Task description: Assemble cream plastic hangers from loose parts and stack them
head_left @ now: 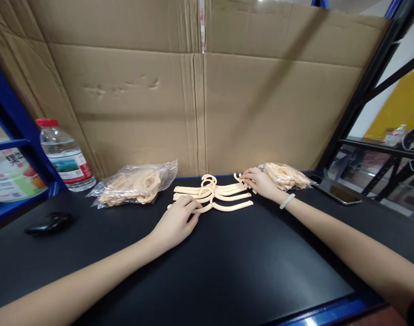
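Several cream-coloured clothes hangers [190,190] lie overlapped in a row on the black tabletop, their hooks gathered in the middle. My left hand [176,220] is closed over the left arm of the nearest hanger [232,208], thumb in front and fingers on top. To the right of the row, my right hand [260,183] pinches a small cream piece with a curved end [236,177]. Its fingers hide most of that piece, so I cannot tell whether it is another hanger. My right wrist wears a beaded bracelet [287,201].
A clear bag of cream hangers [128,185] lies at the left; a similar bag [284,175] lies behind my right hand. A water bottle [66,156], a black mouse [50,223] and a phone [339,194] are on the table [220,271]. Cardboard [135,99] stands behind.
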Demonstrator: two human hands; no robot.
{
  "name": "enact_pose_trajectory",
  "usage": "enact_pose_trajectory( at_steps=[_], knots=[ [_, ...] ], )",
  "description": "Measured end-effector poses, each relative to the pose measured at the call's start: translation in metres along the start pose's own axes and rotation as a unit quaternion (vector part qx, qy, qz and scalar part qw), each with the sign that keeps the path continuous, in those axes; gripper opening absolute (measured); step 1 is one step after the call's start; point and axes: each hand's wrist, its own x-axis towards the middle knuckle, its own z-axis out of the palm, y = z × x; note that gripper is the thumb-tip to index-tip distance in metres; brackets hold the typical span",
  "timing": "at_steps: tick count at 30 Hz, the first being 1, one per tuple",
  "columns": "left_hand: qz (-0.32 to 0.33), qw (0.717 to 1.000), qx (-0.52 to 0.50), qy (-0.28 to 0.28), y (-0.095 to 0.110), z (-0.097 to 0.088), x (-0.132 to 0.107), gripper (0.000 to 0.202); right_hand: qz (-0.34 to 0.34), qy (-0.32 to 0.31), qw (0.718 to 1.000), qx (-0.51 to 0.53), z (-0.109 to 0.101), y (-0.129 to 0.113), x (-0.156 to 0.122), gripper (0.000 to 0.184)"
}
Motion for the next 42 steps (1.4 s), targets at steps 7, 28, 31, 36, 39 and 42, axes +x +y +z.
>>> enact_pose_trajectory(
  at_steps=[7, 28, 31, 36, 39, 42],
  knots=[
    [-0.011, 1.000, 0.004, 0.028, 0.001, 0.000, -0.002, 0.015, 0.040, 0.180, 0.983, 0.013, -0.026, -0.012, 0.002, 0.025],
    [-0.065, 0.987, -0.097, 0.112, -0.009, 0.008, 0.003, 0.018, 0.347, 0.107, 0.745, 0.560, -0.032, -0.090, -0.033, 0.025],
    [-0.072, 0.985, -0.107, 0.115, -0.009, 0.010, 0.005, 0.021, 0.373, 0.086, 0.693, 0.611, -0.035, -0.088, -0.035, 0.019],
    [-0.080, 0.982, -0.116, 0.123, -0.008, 0.008, 0.005, 0.020, 0.399, 0.071, 0.630, 0.662, -0.034, -0.079, -0.033, 0.029],
    [-0.078, 0.982, -0.112, 0.128, -0.008, 0.007, 0.005, 0.020, 0.388, 0.041, 0.637, 0.665, -0.031, -0.075, -0.032, 0.017],
    [-0.075, 0.983, -0.104, 0.130, -0.008, 0.007, 0.005, 0.018, 0.394, 0.007, 0.648, 0.651, -0.029, -0.073, -0.033, 0.014]
  ],
)
